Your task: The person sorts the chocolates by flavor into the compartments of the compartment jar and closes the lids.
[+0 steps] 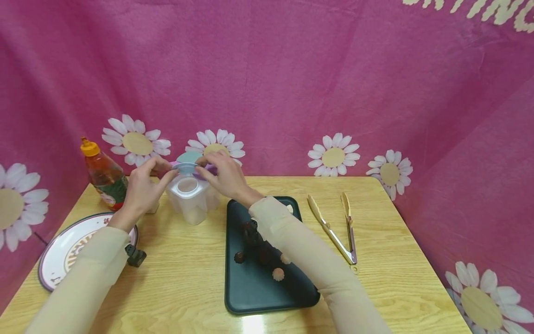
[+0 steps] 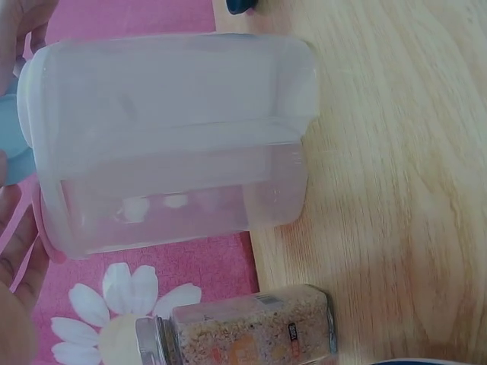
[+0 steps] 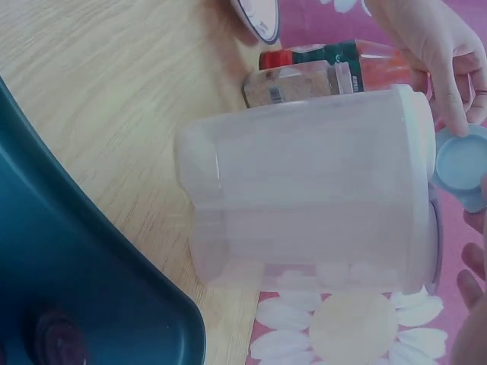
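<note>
A translucent plastic container (image 1: pixel 193 206) with lobed sides stands upright near the back of the table. Its light blue flip lid (image 3: pixel 463 163) is raised, and a round opening shows in the white top below it. At the lid's left edge, my left hand (image 1: pixel 143 188) pinches it between thumb and fingers. My right hand (image 1: pixel 225 176) grips the opposite edge the same way. Beside the blue lid are a mint green lid (image 1: pixel 189 157), a purple lid (image 1: pixel 205 172) and a pink lid (image 2: pixel 47 228), the last low at the container's rim.
Left of the container are a sauce bottle (image 1: pixel 107 178), a jar of coarse seasoning (image 2: pixel 247 328) and a patterned plate (image 1: pixel 62 241). A dark tray (image 1: pixel 267 297) with several small pieces lies under my right forearm. Metal tongs (image 1: pixel 335 239) lie spread farther right. A pink curtain (image 1: pixel 267 93) hangs behind.
</note>
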### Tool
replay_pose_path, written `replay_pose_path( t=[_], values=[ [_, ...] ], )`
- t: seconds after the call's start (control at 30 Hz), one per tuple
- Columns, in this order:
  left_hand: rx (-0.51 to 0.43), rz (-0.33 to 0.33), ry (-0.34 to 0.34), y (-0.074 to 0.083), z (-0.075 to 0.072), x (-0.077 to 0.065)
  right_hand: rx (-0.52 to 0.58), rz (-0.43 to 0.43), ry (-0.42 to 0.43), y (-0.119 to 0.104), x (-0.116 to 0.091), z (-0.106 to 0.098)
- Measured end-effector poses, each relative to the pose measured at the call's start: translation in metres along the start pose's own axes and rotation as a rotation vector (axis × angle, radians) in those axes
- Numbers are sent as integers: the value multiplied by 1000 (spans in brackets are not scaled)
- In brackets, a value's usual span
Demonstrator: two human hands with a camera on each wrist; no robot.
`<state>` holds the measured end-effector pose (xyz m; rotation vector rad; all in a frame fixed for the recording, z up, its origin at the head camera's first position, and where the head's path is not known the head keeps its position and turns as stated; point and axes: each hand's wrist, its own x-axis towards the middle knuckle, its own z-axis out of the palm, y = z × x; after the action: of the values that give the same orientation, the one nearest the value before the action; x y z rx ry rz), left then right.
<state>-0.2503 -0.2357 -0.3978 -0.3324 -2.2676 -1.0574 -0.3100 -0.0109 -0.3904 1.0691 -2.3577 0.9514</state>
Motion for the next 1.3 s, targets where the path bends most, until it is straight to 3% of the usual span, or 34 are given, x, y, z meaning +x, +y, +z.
replay_pose_path(
  t=[0.33, 0.63, 0.8, 1.07, 1.3],
  values=[
    [-17, -28, -9, 1, 2, 5, -18, 53, -12, -2, 1, -7],
    [-3, -51, -36, 1, 1, 5, -48, 43, 20, -7, -20, -40],
    [9, -50, -40, -2, 1, 4, -78, 46, 16, -4, -47, -61],
    [34, -75, -59, -2, 0, 2, -162, 87, 0, 10, -107, -88],
    [29, -74, -60, -1, -1, 0, -285, 208, -7, 24, -156, -116]
  ],
)
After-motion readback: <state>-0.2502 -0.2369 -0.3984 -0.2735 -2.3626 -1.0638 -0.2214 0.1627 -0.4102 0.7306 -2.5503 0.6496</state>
